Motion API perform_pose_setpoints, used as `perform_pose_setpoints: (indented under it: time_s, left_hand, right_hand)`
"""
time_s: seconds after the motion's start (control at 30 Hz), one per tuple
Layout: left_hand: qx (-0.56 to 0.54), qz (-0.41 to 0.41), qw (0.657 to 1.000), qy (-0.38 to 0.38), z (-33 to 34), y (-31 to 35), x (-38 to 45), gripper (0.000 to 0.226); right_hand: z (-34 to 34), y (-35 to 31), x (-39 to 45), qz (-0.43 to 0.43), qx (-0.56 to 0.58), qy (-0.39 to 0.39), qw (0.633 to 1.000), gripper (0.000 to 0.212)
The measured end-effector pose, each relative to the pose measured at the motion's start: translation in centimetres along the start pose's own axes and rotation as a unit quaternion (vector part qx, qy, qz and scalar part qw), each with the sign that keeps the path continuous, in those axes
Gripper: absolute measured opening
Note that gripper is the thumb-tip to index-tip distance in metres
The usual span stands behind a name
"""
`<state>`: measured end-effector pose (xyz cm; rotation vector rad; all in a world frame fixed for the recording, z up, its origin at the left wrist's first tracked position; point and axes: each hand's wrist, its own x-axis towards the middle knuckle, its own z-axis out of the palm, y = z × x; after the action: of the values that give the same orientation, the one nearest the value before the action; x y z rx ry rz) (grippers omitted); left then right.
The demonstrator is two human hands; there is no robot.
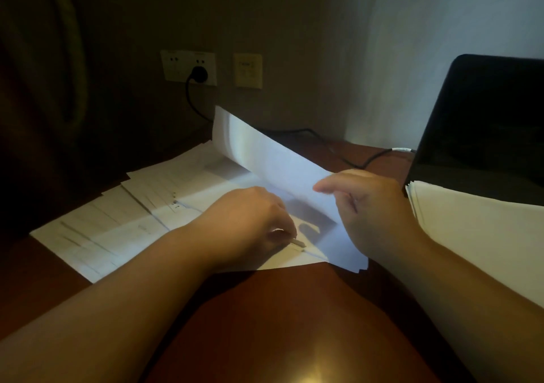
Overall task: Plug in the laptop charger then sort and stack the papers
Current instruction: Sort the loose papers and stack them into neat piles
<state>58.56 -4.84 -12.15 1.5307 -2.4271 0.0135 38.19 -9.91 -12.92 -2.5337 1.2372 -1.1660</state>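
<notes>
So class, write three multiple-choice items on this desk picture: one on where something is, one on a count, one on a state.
1. Where is the laptop?
A. at the right of the desk, by the neat stack
B. at the left, under the outlet
C. on the person's lap

2. How many plugs sit in the white outlet?
A. none
B. one
C. three

3. What state is the sheet in the right hand?
A. crumpled into a ball
B. flat on the desk
C. lifted, its far end in the air

Answers: 1 A, the dark laptop stands at the right behind the stack. 2 B, one black plug with its cable hanging down. 3 C, the sheet rises above the spread papers while the left hand rests on them.
</notes>
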Motion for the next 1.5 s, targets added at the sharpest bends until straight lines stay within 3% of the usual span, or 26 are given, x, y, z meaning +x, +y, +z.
perform_pose_setpoints:
  time_s: [0.23, 0.43, 0.57, 0.67, 0.97, 1.13, 1.2, 1.27, 1.33, 1.4, 1.5]
  left_hand:
    - [0.018, 0.019, 0.998, 0.06, 0.0, -0.1, 0.1, 0.008]
    - [0.01, -0.005, 0.983, 0.183, -0.1, -0.6, 0.3, 0.003]
    - [-0.005, -0.031, 0.968, 0.248, 0.2, -0.5, 0.4, 0.006]
    - [-0.009, -0.024, 0.969, 0.246, 0.3, -0.7, 0.4, 0.01]
    - [-0.035, -0.021, 0.968, 0.247, 0.4, -0.6, 0.5, 0.022]
    - [0.015, 0.0, 0.951, 0.31, -0.1, -0.4, 0.5, 0.03]
    - [0.016, 0.033, 0.964, 0.263, -0.4, -0.4, 0.2, 0.028]
    - [-0.009, 0.023, 0.992, 0.123, -0.3, 0.0, 0.0, 0.029]
    - [-0.017, -0.029, 0.999, 0.008, 0.5, 0.2, 0.1, 0.044]
    - [-0.029, -0.078, 0.996, -0.026, 0.9, 0.2, 0.2, 0.055]
    - [-0.026, -0.083, 0.996, -0.029, 0.6, 0.2, 0.5, 0.055]
  right_hand:
    - [0.1, -0.1, -0.2, -0.039, 0.012, -0.036, 0.999, 0.016]
    - [-0.3, -1.2, -0.7, -0.08, 0.013, -0.082, 0.993, 0.037]
    - [-0.1, -1.0, -0.6, -0.093, -0.036, -0.093, 0.991, 0.029]
    - [0.0, -0.8, -0.4, -0.096, -0.048, -0.065, 0.992, 0.012]
    - [0.2, -0.4, -0.2, -0.096, -0.059, -0.024, 0.993, 0.009]
    - [0.1, -0.3, -0.2, -0.072, -0.073, 0.04, 0.994, 0.006]
    - [0.0, -0.3, -0.1, -0.028, -0.071, 0.063, 0.995, 0.012]
    - [-0.1, -0.3, 0.0, 0.013, -0.071, 0.085, 0.994, 0.017]
    - [0.0, -0.4, 0.0, 0.05, -0.06, 0.085, 0.993, 0.025]
    - [0.1, -0.7, -0.1, 0.053, -0.048, 0.08, 0.994, 0.034]
    - [0.1, -0.7, -0.1, 0.025, -0.045, 0.065, 0.997, 0.045]
